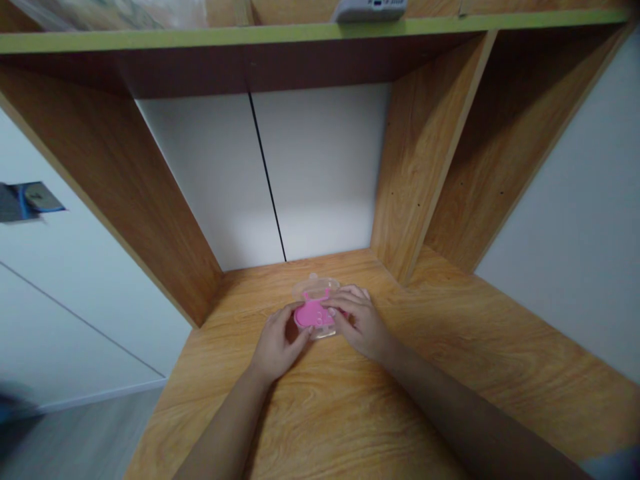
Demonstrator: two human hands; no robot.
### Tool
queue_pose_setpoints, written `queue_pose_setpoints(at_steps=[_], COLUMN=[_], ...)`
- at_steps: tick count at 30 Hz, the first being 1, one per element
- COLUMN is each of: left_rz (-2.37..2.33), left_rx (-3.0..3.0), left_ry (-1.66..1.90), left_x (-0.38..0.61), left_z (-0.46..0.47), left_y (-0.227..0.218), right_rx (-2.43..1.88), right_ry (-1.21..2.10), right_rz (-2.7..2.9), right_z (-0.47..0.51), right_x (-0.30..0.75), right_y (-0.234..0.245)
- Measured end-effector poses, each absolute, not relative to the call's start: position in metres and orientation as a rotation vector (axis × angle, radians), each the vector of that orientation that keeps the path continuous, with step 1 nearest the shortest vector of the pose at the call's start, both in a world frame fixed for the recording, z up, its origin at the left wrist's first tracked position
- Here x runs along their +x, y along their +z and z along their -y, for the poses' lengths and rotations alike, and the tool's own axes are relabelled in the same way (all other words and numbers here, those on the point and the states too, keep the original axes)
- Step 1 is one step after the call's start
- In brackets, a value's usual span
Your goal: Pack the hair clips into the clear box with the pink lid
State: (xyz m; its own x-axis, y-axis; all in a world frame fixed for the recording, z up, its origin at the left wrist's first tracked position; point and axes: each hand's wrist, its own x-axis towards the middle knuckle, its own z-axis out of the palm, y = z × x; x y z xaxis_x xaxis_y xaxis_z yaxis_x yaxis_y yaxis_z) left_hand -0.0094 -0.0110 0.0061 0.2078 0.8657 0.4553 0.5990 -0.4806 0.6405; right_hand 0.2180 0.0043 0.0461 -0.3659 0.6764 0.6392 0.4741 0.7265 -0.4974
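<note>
A small clear plastic case (317,291) with a pink insert (313,312) lies on the wooden desk (320,407), near the back of the alcove. My left hand (276,345) curls round the case's left side, thumb and fingers pinching its near edge. My right hand (356,319) covers its right side, with fingertips pressed on the pink insert. The case's lid looks swung open toward the back wall.
Wooden side panels (125,193) and a divider (420,180) wall in the alcove. A green-edged shelf (300,33) runs overhead, with a grey device (369,9) on it. A white wall (320,173) closes the back. The floor shows at lower left.
</note>
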Motion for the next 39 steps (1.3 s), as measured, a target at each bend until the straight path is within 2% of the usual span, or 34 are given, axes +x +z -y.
queue_pose_setpoints(at_steps=[10, 39], left_rz=[-1.354, -1.357], left_rx=[2.162, 2.171], left_ry=[1.173, 1.169], left_x=[-0.01, -0.01], left_z=[0.011, 0.011], left_y=[0.004, 0.007], right_rx=[-0.953, -0.783], right_ry=[0.149, 0.109], right_rz=[2.235, 2.173], right_z=[-0.01, -0.009], right_x=[0.224, 0.222], right_y=[0.034, 0.033])
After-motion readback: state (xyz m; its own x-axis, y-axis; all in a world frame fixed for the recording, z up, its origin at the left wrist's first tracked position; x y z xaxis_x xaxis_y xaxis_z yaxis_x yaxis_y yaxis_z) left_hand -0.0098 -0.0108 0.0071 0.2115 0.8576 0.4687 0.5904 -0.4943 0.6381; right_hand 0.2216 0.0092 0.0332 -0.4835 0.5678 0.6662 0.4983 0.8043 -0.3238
